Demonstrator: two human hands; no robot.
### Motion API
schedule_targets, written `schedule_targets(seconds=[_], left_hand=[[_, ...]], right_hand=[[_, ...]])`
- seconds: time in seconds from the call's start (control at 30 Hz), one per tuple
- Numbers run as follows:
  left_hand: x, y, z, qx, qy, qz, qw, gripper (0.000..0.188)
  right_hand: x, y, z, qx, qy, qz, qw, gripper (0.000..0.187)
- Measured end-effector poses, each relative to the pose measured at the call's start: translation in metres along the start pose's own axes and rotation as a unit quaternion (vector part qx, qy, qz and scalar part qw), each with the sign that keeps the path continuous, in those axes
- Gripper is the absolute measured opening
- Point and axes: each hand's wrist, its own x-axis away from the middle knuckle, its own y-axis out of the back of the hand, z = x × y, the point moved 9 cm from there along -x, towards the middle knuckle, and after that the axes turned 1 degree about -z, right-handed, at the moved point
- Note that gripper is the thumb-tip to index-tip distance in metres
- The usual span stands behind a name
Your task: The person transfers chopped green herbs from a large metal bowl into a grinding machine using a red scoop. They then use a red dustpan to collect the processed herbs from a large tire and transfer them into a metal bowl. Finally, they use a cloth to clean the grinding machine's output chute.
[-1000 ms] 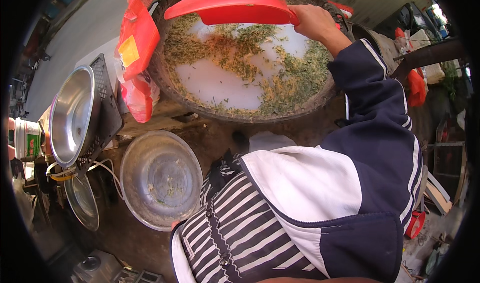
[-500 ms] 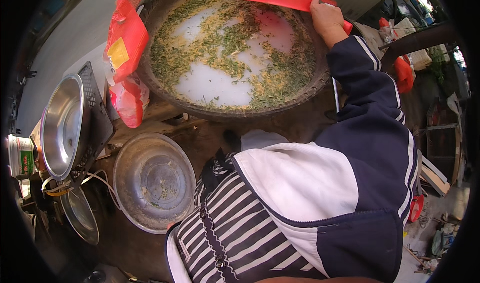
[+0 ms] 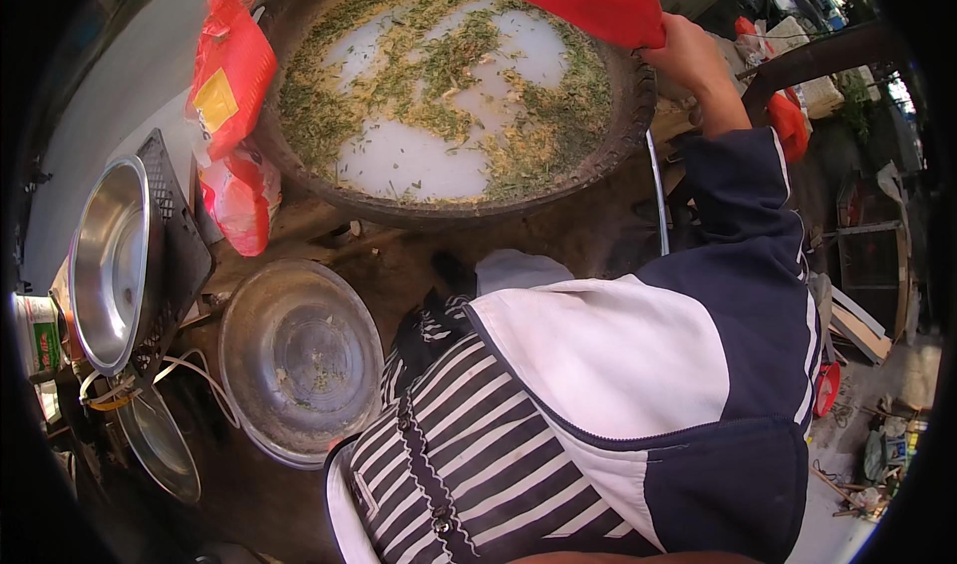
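My right hand point(image 3: 693, 58) is closed on a red plastic scoop point(image 3: 588, 1) held over the far right of a big dark pot point(image 3: 638, 116). Pale liquid point(image 3: 414, 160) fills the pot, with chopped green leaves and yellowish bits floating across it. Left of my body, a wide, shallow metal basin point(image 3: 299, 335) hangs tilted, a few scraps on its bottom. Only a sliver of my left hand point(image 3: 337, 443) shows, at the basin's near rim; its other fingers are hidden by the basin and my jacket.
A red plastic bag point(image 3: 235, 86) drapes down at the pot's left rim. Farther left, a shiny metal bowl point(image 3: 112, 265) leans by a black crate point(image 3: 179, 235), above another round bowl point(image 3: 159, 444). A thin metal rod point(image 3: 658, 195) stands right of the pot.
The red scoop has moved right and tilted, now showing more of its broad red side. My right hand has moved right and slightly nearer, still holding it. The basin stays beside me.
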Motion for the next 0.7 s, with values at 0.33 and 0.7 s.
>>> schedule_targets(seconds=[0.33,0.7], left_hand=[[0.015,0.031,0.001,0.056,-0.018,0.011,0.998,0.032],[0.056,0.086,0.038,0.172,0.068,-0.027,0.982,0.036]], right_hand=[[0.127,-0.018,-0.02,-0.727,-0.13,0.05,0.672,0.015],[0.21,0.036,0.125,-0.762,0.079,0.121,0.631,0.048]])
